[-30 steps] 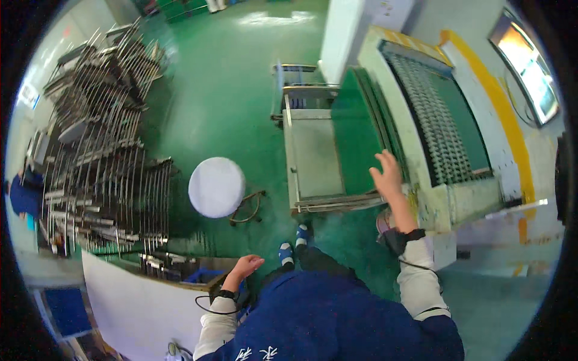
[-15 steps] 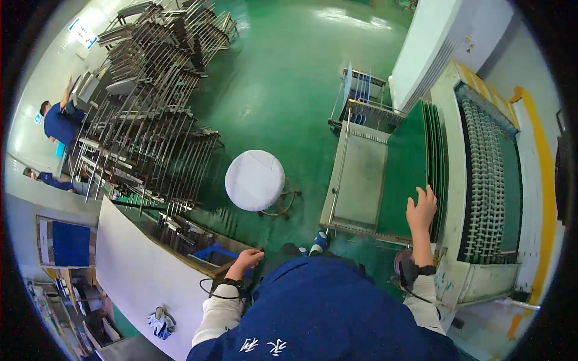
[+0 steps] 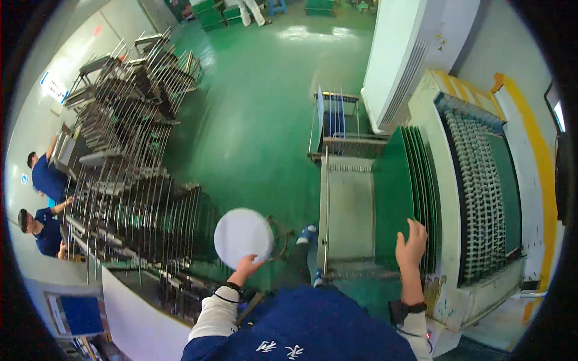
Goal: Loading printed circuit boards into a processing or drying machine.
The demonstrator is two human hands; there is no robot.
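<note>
My left hand (image 3: 247,268) is held low in front of me, its fingers loosely bent and apart, with nothing seen in it. It overlaps the near edge of a round stool with a white-covered seat (image 3: 243,238); whether they touch I cannot tell. My right hand (image 3: 412,245) is raised with fingers spread and holds nothing. Just beyond it, several green boards (image 3: 394,198) stand upright in a slotted rack (image 3: 348,210). The hand covers part of the boards, and contact is unclear.
A machine with rows of white rollers (image 3: 481,192) stands at the right. Another rack with blue panels (image 3: 335,120) is farther ahead, beside a white pillar (image 3: 397,66). Metal racks (image 3: 126,150) crowd the left, with two people (image 3: 48,231) behind them. A white tabletop (image 3: 135,319) lies near left.
My view has shifted, and I have stepped forward, closer to the stool and the rack. My left hand has come up to the stool's edge; the right stays raised by the green boards.
</note>
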